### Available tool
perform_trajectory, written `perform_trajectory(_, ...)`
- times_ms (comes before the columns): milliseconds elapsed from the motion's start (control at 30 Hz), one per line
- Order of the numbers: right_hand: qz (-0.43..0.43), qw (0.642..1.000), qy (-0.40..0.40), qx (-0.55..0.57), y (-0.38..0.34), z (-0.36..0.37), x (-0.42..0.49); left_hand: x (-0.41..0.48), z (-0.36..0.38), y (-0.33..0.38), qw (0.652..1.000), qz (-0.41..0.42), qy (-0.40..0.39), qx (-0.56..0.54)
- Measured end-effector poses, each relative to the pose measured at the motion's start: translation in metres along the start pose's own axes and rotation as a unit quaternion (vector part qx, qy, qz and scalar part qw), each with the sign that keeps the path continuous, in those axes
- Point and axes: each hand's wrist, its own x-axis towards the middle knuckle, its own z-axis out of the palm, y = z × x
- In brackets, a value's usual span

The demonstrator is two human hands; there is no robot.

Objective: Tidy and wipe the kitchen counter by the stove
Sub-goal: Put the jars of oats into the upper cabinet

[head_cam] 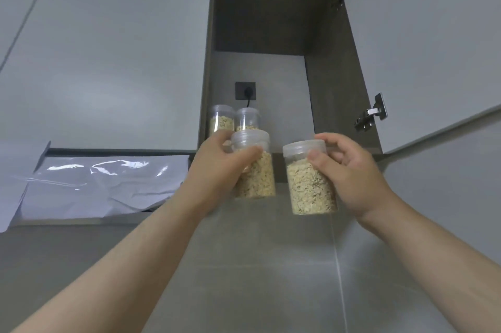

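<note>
An open cabinet [333, 83] hangs overhead, its dark inside seen from underneath. Just below its front edge the left hand [217, 167] grips a clear lidded jar [256, 178] of pale flakes, thumb across the front. Beside it, also under that edge, the right hand [355, 175] holds a second jar [309, 183], apart from the first. In the cabinet's left rear corner a third jar [221, 120] and a fourth jar [247, 118] stand side by side. Above them, on the cabinet's back wall, a dark socket [245, 91] carries a black plug. The cabinet's door [420, 48] stands open to its right. Lower and to the cabinet's left lies wrinkled plastic film [103, 186].
</note>
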Motion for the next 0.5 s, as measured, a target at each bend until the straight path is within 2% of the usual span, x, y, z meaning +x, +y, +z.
perform_trajectory(233,-0.065,0.996,0.025,-0.062,-0.008,-0.023,0.076,0.074,0.02,0.03,0.99,0.067,0.061,0.105)
perform_trajectory(500,-0.073,0.991,0.029,-0.108,0.012,-0.035,0.138,0.123,0.055,0.036,0.974,0.081,0.057,0.204)
